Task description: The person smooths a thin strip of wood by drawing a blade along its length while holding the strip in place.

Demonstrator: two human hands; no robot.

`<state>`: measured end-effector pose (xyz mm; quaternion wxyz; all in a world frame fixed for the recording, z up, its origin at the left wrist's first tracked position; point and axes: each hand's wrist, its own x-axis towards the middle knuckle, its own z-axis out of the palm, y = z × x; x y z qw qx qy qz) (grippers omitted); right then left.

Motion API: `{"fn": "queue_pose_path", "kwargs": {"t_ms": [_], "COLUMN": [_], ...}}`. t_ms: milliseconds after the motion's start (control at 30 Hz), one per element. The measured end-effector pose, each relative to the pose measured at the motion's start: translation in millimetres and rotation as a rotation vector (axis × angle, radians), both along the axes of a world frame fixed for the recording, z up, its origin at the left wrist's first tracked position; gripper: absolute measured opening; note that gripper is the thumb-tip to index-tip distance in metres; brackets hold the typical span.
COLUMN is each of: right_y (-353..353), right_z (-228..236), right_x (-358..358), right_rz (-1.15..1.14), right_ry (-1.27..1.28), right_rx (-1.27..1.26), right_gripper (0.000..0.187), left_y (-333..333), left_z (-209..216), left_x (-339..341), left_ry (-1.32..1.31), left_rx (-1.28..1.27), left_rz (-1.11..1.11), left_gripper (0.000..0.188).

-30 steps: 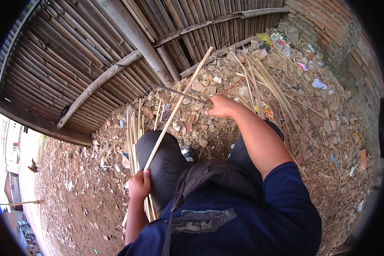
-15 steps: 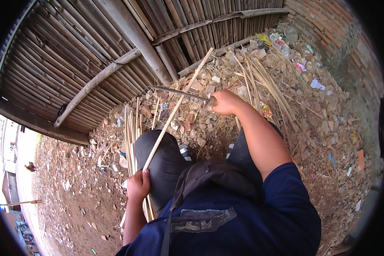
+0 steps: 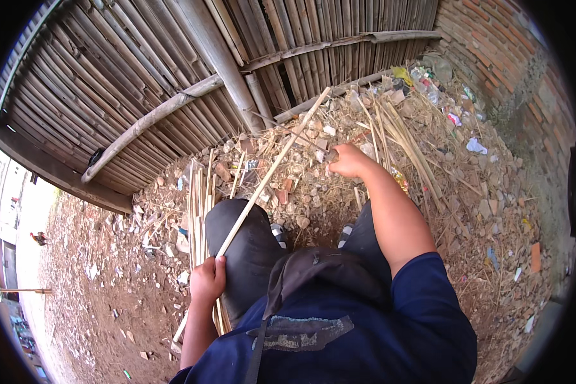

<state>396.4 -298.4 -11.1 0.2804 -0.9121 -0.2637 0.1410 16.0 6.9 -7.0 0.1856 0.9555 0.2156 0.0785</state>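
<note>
Broadly, stony, littered ground [image 3: 109, 320] fills most of the view, bounded by a slatted bamboo wall [image 3: 153, 64] ahead and a brick wall [image 3: 493, 48] at the right. The seated person wears dark trousers [image 3: 240, 221] and a blue shirt [image 3: 390, 339]; a dark waist bag [image 3: 339, 275] lies across the lap, its contents hidden. A bundle of bamboo strips [image 3: 200, 208] lies beside the left knee, and loose strips [image 3: 408, 144] lie on the ground ahead and to the right. One long strip [image 3: 270, 179] slants over the left thigh, its far end raised toward the bamboo wall. The left hand [image 3: 207, 280] is curled closed around its near part. A thin blade [image 3: 313, 146] crosses the strip's far part; whether they touch I cannot tell. Its handle sits in the right hand [image 3: 350, 160], fingers wrapped tight. Crumpled clear plastic [image 3: 431, 96] and a white scrap [image 3: 475, 146] lie near the brick wall.
</note>
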Motion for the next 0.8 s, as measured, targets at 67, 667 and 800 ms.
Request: {"fn": "queue_pose_path", "kwargs": {"t_ms": [67,667,800], "right_y": [7.4,20.9,26.4], "right_z": [18.1,20.9,19.1], "right_x": [-12.3,-20.8,-38.7], "right_rz": [-0.046,-0.003,0.156], "right_ry": [0.080,0.078,0.030], "right_rx": [-0.072,-0.108,-0.109], "right_gripper": [0.043,0.039,0.031], "left_y": [-0.5,-3.6,-4.7], "left_z": [-1.8,3.2,2.9], "left_x": [-0.3,-1.1,-1.9], "left_ry": [0.012,0.063,0.057], "left_rx": [-0.007,0.005,0.000], "left_rz": [0.009,0.037,0.044], "left_gripper": [0.047,0.049,0.050]}}
